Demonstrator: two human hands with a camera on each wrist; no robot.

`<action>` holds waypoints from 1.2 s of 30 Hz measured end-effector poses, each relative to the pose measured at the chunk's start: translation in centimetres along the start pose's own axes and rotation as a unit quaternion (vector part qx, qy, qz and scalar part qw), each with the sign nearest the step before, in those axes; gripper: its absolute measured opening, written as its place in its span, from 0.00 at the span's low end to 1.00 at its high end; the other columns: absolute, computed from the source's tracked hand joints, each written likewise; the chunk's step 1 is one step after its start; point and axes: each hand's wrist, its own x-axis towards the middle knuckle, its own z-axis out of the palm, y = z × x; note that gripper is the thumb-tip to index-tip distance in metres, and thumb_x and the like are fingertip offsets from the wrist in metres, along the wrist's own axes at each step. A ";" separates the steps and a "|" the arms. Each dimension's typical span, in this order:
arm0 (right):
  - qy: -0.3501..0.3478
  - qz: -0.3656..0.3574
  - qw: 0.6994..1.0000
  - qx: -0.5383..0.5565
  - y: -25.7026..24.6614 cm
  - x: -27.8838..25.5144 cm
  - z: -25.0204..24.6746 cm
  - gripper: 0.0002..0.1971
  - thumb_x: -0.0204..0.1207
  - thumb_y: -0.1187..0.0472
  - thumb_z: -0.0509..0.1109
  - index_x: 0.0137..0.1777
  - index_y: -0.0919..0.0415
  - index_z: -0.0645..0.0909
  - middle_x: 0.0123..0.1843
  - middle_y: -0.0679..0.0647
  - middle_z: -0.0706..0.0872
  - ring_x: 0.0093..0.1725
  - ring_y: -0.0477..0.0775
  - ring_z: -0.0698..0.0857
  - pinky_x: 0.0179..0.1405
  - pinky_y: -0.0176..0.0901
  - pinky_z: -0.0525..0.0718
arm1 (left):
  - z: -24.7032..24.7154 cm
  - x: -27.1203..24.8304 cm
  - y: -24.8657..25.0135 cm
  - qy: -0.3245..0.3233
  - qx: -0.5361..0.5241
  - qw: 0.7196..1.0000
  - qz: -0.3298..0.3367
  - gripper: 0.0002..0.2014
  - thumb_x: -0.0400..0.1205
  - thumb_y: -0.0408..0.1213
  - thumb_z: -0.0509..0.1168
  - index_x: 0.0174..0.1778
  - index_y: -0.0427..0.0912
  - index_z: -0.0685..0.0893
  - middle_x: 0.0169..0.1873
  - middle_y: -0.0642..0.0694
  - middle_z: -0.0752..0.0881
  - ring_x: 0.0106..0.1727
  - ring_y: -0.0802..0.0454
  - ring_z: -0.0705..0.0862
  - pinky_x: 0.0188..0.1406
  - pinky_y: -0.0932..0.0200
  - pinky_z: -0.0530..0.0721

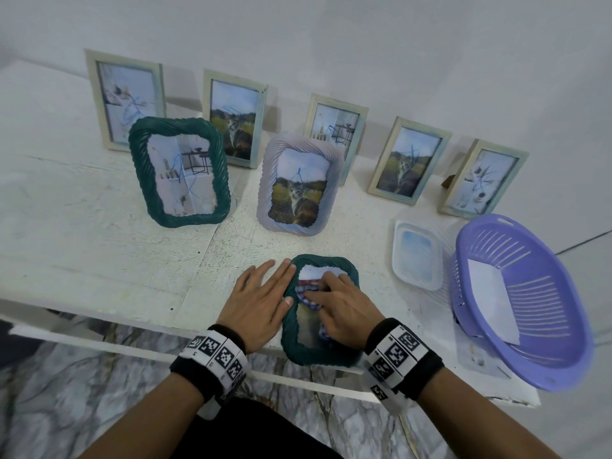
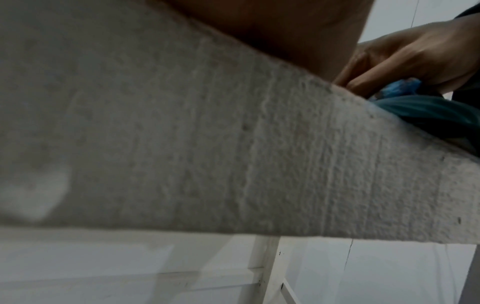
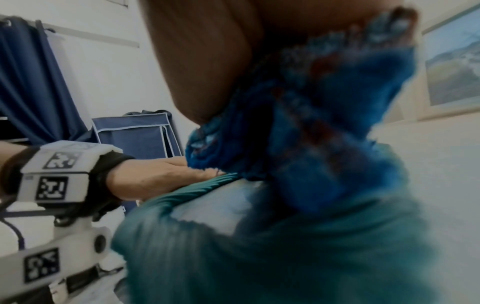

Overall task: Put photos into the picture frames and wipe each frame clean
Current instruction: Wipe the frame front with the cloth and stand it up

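At the lower centre of the head view, a dark green picture frame with a twisted rope-like rim (image 1: 323, 354) lies flat on the white rough-surfaced table (image 1: 99, 260), its near end reaching the table's front edge. The right hand (image 1: 337, 309) lies on the frame's glass, fingers spread and slightly bent, pressing a crumpled blue, white and red patterned cloth (image 1: 309, 293) onto the upper half of the pane; the cloth shows beyond the fingertips toward the frame's left rim and again under the heel of the hand. In the right wrist view the cloth (image 3: 324, 127) bunches under the palm, touching the green rim (image 3: 259, 257), though blur hides how tightly the fingers close on it. The left hand (image 1: 261, 299) lies flat just left of the frame, fingers straight and close together, its thumb and the side of its forefinger touching the frame's left rim. In the left wrist view only the table's edge (image 2: 207, 144), a piece of the green frame (image 2: 428, 115) and the right hand (image 2: 415, 59) over the cloth are plain. Higher in the head view, another dark green rope-rimmed frame (image 1: 180, 172) and a pale lilac rope-rimmed frame (image 1: 299, 183) stand upright with photos in them. At the right edge sit a clear plastic tray (image 1: 417, 255) and, beside it, a purple slotted plastic basket (image 1: 520, 299) holding a white sheet (image 1: 490, 299).
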 end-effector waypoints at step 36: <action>0.010 0.001 1.000 0.023 -0.8 -4.4 1.5 0.23 0.79 0.61 0.55 0.75 0.52 0.74 0.67 0.57 0.74 0.62 0.60 0.71 0.65 0.48 0.74 | 0.0 0.1 0.3 0.012 -0.018 1.000 -0.010 0.29 0.86 0.54 0.41 0.84 0.51 0.59 0.83 0.53 0.62 0.82 0.47 0.62 0.77 0.45 0.54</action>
